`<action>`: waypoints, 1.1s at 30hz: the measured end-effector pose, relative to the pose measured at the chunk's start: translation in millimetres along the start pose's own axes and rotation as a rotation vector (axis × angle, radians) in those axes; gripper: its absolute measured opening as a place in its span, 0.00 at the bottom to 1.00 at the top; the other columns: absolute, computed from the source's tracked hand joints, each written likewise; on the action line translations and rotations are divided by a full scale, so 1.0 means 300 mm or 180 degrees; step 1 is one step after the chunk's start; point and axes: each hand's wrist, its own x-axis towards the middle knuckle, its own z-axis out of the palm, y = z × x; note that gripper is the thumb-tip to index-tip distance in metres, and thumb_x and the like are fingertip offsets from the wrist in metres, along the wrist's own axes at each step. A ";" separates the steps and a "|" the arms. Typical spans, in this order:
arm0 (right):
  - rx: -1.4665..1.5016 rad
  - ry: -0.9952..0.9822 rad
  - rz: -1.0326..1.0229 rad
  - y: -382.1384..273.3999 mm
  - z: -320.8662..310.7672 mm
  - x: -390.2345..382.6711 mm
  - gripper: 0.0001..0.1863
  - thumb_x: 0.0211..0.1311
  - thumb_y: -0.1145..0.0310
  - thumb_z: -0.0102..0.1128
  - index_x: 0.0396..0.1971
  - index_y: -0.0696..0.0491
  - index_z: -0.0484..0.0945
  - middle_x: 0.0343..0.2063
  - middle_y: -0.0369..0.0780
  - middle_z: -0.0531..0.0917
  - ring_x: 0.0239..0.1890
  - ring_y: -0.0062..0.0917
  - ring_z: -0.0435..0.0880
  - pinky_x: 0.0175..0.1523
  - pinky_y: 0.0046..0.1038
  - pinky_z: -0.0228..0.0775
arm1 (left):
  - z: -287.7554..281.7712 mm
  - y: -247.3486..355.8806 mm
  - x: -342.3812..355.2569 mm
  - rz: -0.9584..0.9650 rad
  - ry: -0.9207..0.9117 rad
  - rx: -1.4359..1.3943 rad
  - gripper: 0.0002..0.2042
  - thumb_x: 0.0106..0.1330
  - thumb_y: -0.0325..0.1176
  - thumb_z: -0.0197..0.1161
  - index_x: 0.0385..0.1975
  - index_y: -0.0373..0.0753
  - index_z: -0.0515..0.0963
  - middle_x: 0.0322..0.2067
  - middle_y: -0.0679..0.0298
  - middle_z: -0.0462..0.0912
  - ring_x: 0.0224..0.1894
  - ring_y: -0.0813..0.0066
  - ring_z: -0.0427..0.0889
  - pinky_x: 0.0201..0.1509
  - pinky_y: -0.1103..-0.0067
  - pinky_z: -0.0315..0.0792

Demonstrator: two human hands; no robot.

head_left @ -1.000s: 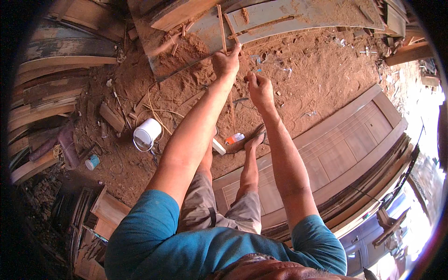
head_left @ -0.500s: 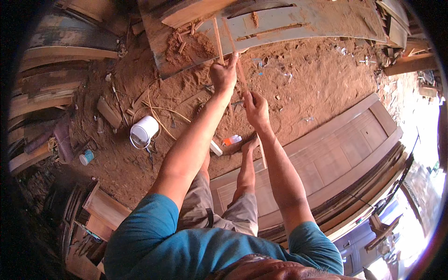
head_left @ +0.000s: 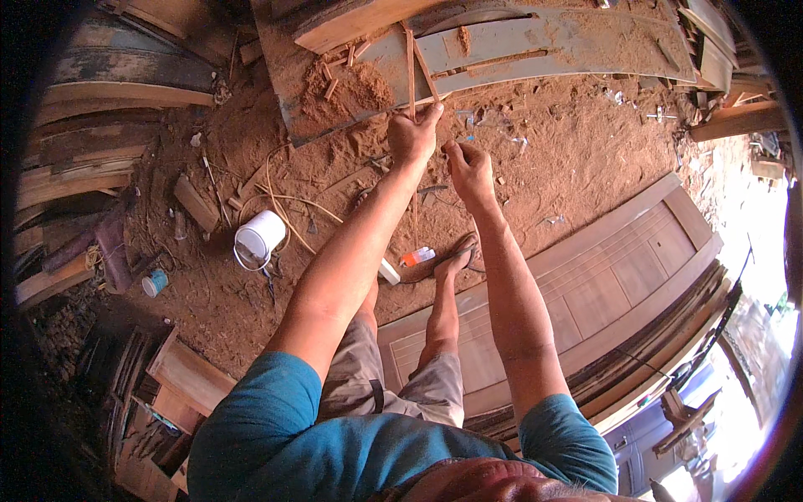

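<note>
My left hand [head_left: 411, 134] is closed round two thin wooden strips [head_left: 425, 70], their upper ends leaning across a grey board [head_left: 502, 63] scattered with sawdust. One strip hangs on below that hand. A little to the right and lower, my right hand [head_left: 467, 167] is closed, pinching what appears to be one of the strips, which shows again below it, partly hidden by the forearm. A pile of sawdust and short offcuts [head_left: 347, 92] lies on the board's left part, left of my left hand.
A white bucket [head_left: 259, 238], cords [head_left: 276, 199] and an orange-white container [head_left: 416, 256] lie on the sawdust-covered ground [head_left: 552, 176]. A panelled wooden door [head_left: 627, 272] lies at right. Stacked planks [head_left: 109, 96] line the left; a timber [head_left: 736, 117] juts at upper right.
Since one second ago my left hand has shifted slightly down and right. My right hand slid downward half a second ago and is now higher again, the strips shifting with them.
</note>
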 end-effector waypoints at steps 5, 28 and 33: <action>0.0029 0.0073 -0.0077 0.009 -0.017 0.005 0.22 0.73 0.57 0.59 0.22 0.59 0.77 0.16 0.27 0.69 0.21 0.11 0.62 0.24 0.24 0.55 | -0.005 0.071 -0.023 -0.0276 -0.0070 -0.0038 0.22 0.56 0.48 0.77 0.35 0.32 0.85 0.31 0.59 0.88 0.32 0.71 0.83 0.36 0.69 0.74; -0.0134 0.0058 0.0081 0.020 -0.055 0.028 0.24 0.70 0.55 0.56 0.29 0.64 0.81 0.17 0.48 0.79 0.23 0.29 0.78 0.34 0.38 0.71 | 0.040 0.043 0.004 0.0091 -0.0145 -0.0062 0.15 0.60 0.43 0.74 0.33 0.35 0.88 0.28 0.58 0.90 0.30 0.69 0.88 0.36 0.69 0.78; -0.0059 0.0087 0.0013 0.051 -0.058 0.044 0.23 0.71 0.55 0.57 0.29 0.63 0.81 0.16 0.40 0.75 0.20 0.20 0.70 0.29 0.33 0.64 | 0.049 0.075 -0.013 0.0168 -0.0115 -0.0177 0.14 0.60 0.41 0.74 0.36 0.35 0.88 0.30 0.58 0.90 0.32 0.68 0.88 0.38 0.70 0.78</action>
